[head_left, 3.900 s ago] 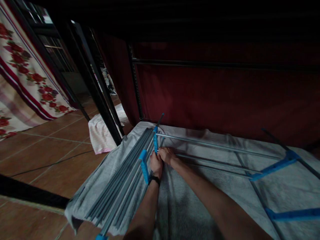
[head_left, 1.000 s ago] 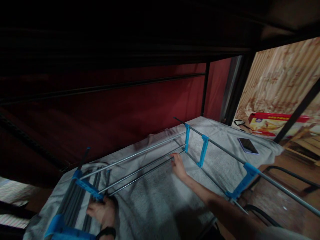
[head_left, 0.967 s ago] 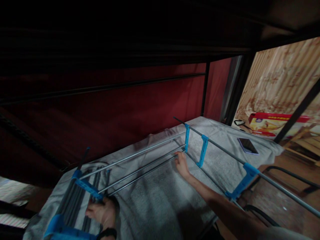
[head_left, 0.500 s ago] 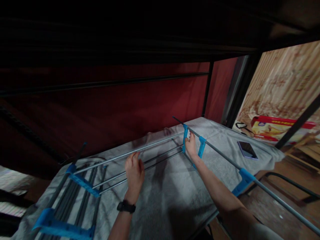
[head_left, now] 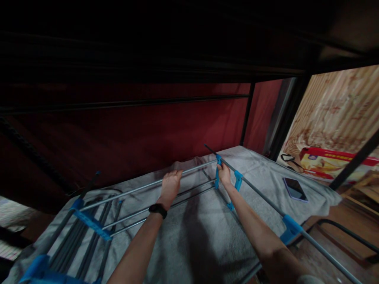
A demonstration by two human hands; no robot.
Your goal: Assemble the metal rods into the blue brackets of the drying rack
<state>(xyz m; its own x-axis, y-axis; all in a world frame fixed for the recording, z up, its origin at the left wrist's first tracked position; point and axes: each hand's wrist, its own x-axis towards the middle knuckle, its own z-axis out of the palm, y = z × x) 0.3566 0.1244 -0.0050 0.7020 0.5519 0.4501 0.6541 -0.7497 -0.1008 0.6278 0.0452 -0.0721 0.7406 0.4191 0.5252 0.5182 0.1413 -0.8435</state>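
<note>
A partly assembled rack of grey metal tubes and blue plastic brackets lies across the grey blanket. My left hand (head_left: 171, 184), with a black band at its wrist, is closed over the upper long metal tube (head_left: 136, 191). At the tube's right end, my right hand (head_left: 224, 174) grips a blue plastic bracket (head_left: 217, 182), which also sits on a long side tube (head_left: 263, 195). Another blue bracket (head_left: 238, 180) is just right of that hand. On the left, a matching blue bracket (head_left: 92, 224) joins the cross tubes.
Several loose dark tubes (head_left: 72, 240) lie at the left on the blanket (head_left: 207, 236). A phone (head_left: 295, 189) rests at the right. Dark bunk-like framing (head_left: 247, 114) stands around, with a red panel (head_left: 166, 130) behind. A red and yellow box (head_left: 328, 163) is beyond.
My left hand has moved up and right and closed on the upper tube. My right hand stays at the bracket, its fingers now wrapped closer. The view has shifted slightly.
</note>
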